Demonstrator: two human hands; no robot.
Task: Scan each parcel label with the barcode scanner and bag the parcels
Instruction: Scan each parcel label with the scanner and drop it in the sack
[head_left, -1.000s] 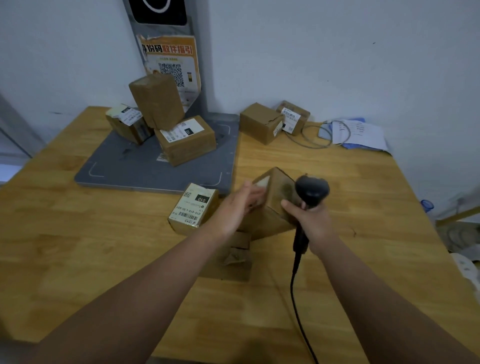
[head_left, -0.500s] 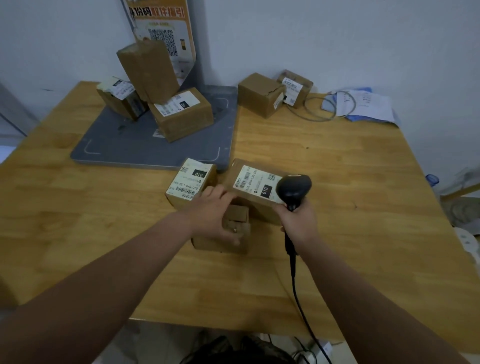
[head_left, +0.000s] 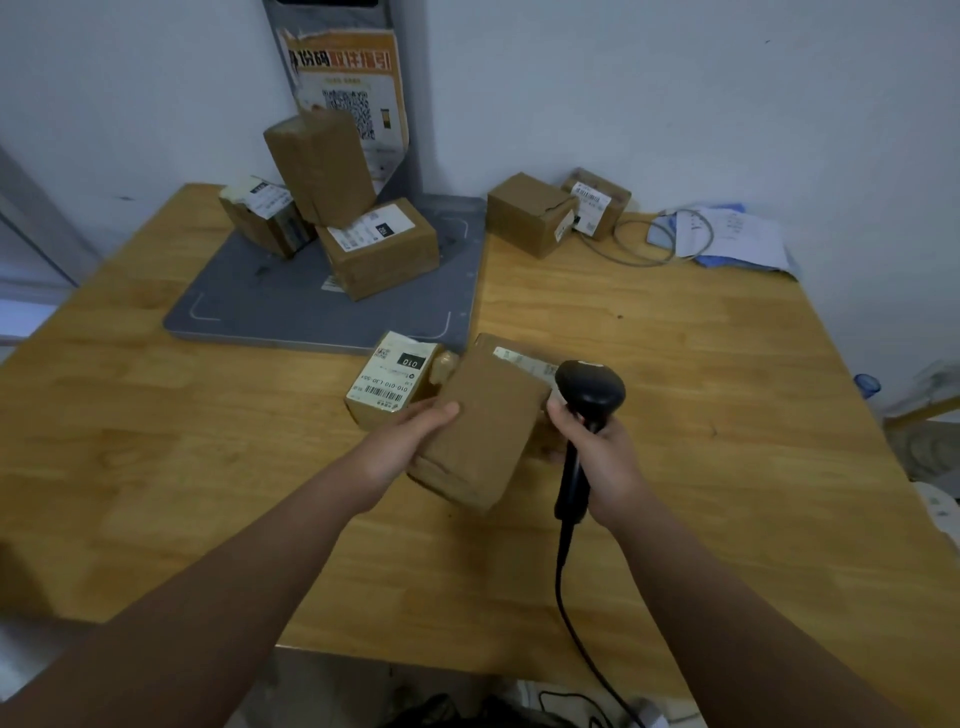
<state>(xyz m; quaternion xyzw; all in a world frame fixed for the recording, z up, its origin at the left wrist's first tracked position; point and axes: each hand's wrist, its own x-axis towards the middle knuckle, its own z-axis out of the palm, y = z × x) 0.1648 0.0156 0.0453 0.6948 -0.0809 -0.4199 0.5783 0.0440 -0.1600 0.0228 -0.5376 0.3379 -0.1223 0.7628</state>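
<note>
Two hands work here. The left grip (head_left: 410, 441) curls round the left edge of a plain brown parcel (head_left: 483, 426) held over the desk (head_left: 727, 415). The right grip (head_left: 605, 457) is wrapped round the barcode scanner (head_left: 589, 387). The parcel's long axis runs away from the person, just left of the scanner head. Its upper face shows no label, so it likely needs turning.

Body in view: two arms, entering from the lower frame edge.
Left forearm (head_left: 249, 566): bare skin along its whole visible length, up to the wrist.
Right forearm (head_left: 727, 587): likewise bare to the wrist.
Left grip (head_left: 410, 441): bare, thumb side showing.
Right grip (head_left: 605, 452): bare, back facing the camera.
Fingernail detail is too blurred to tell.
</note>
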